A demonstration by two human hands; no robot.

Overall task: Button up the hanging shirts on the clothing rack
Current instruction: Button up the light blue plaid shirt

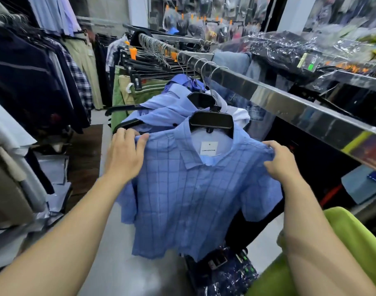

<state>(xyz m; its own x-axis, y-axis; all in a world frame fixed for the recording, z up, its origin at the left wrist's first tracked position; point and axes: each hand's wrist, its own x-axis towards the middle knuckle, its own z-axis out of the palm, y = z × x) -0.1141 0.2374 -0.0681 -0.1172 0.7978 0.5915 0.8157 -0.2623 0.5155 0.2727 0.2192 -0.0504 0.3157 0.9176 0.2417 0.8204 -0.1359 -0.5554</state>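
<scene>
Shop aisle, rail (268,92) upper right | shirt (191,189) on hanger (211,121), centre | left hand (125,154), right hand (279,161) pinching shoulders, squaring front for buttoning

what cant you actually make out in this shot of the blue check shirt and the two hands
- Head view: the blue check shirt shows no clear buttons down its front; motion blur and folds hide them.
- Its white neck label print is too small to read.
- Left hand fingertips go behind the shirt shoulder, hidden by fabric.
- Right hand fingers curl into the cloth, hidden.
- The shirts behind are mostly covered by the front one.
</scene>
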